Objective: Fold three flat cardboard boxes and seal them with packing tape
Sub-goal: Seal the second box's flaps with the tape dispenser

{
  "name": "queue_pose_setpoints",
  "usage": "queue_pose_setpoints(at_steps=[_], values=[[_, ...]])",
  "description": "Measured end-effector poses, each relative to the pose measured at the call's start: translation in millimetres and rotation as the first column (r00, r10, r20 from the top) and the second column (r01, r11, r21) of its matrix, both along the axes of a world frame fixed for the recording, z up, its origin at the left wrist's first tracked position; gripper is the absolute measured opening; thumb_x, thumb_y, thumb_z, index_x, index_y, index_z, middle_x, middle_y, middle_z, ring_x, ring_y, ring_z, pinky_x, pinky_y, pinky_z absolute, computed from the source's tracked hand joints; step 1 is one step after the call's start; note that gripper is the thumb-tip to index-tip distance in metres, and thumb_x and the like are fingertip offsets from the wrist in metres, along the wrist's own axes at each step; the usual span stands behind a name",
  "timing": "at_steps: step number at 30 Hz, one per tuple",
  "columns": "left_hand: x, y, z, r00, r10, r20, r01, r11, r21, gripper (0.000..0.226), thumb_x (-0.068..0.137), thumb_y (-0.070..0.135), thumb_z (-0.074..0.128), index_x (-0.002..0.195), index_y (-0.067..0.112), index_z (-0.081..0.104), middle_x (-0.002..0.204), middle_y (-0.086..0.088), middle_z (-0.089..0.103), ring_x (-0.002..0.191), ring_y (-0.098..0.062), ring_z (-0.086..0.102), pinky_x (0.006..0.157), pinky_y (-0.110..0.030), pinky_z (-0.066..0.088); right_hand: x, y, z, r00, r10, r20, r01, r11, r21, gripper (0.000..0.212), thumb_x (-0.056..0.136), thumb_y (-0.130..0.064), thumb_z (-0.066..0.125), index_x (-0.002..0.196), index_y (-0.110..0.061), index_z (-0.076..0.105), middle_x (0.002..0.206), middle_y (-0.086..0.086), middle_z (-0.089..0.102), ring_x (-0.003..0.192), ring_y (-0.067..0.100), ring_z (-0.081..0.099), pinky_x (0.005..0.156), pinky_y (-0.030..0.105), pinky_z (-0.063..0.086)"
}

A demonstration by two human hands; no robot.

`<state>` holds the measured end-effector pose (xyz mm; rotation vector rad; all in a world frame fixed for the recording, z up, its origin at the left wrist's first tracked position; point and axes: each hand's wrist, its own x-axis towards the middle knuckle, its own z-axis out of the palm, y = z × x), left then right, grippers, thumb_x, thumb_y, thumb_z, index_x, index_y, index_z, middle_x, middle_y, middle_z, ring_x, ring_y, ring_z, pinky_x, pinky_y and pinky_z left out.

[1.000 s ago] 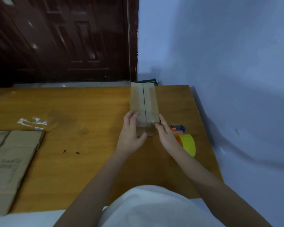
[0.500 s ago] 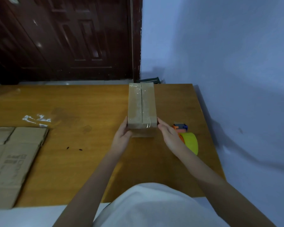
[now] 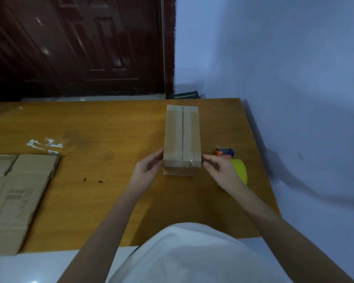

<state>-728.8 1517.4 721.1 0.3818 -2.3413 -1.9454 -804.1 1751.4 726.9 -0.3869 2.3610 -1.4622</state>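
Note:
A folded brown cardboard box (image 3: 181,135) lies lengthwise on the wooden table (image 3: 102,201), with a centre seam under clear tape along its top. My left hand (image 3: 149,170) presses straight fingers against the left side of its near end. My right hand (image 3: 217,170) touches the right side of the same end with its fingertips. A yellow roll of packing tape (image 3: 240,170) in an orange and blue dispenser (image 3: 224,153) sits just right of my right hand. Flat unfolded cardboard (image 3: 18,193) lies at the table's left edge.
Crumpled scraps of clear tape (image 3: 45,144) lie on the table beyond the flat cardboard. A dark wooden door (image 3: 80,48) stands behind the table and a blue wall (image 3: 284,78) runs along its right edge. A small dark object (image 3: 184,96) sits past the far edge.
Both hands slid off the top of the box's near end to its left and right sides. The box has straightened a little between them.

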Motion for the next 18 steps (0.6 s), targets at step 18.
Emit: queue_pose_setpoints(at_steps=[18], values=[[-5.9, -2.7, 12.5, 0.997, 0.068, 0.047, -0.066, 0.996, -0.054, 0.060, 0.061, 0.031, 0.080, 0.115, 0.009, 0.066, 0.100, 0.013, 0.068, 0.095, 0.001, 0.066, 0.080, -0.014, 0.052, -1.7, -9.2, 13.3, 0.998, 0.036, -0.046, -0.033, 0.998, 0.057, 0.036, 0.087, -0.016, 0.068, 0.121, -0.007, 0.063, 0.112, -0.003, 0.067, 0.097, -0.001, 0.062, 0.092, 0.016, 0.049]])
